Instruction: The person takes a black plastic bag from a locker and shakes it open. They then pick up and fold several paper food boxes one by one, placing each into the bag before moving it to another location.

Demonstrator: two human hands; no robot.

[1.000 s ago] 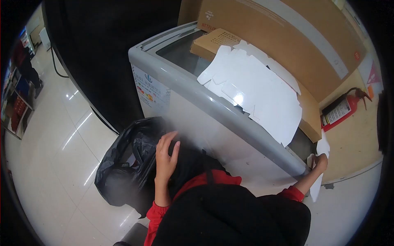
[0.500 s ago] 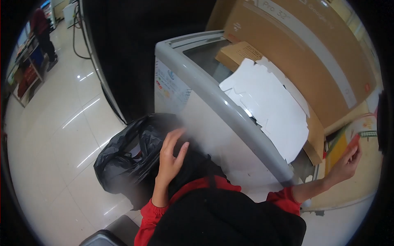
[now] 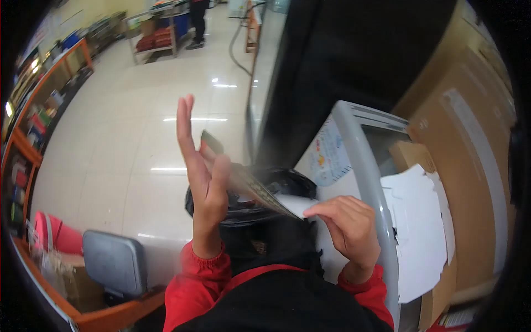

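Observation:
A thin printed sheet (image 3: pixel 255 187), with a patterned green edge and a white face, slants between my two hands, blurred by motion. My right hand (image 3: pixel 351 229) pinches its lower right end between thumb and fingertips. At its other end is my left hand (image 3: pixel 206 177), fingers stretched upward and the thumb overlapping the sheet in this view. Below the sheet lies a black plastic bag (image 3: pixel 290 180) with its mouth open, partly hidden by the sheet and my left hand.
On my right stands a grey-rimmed chest freezer (image 3: pixel 357 149) with white cut cardboard (image 3: pixel 417 232) and a large brown box (image 3: pixel 470 166) on it. A grey padded seat (image 3: pixel 115 260) is at lower left. Farther off, a person (image 3: pixel 198 22) stands beside a shelf cart (image 3: pixel 155 41).
My view has turned left. My right hand has brought the printed sheet from the far right to in front of me, and my left hand has come up to the sheet's other end.

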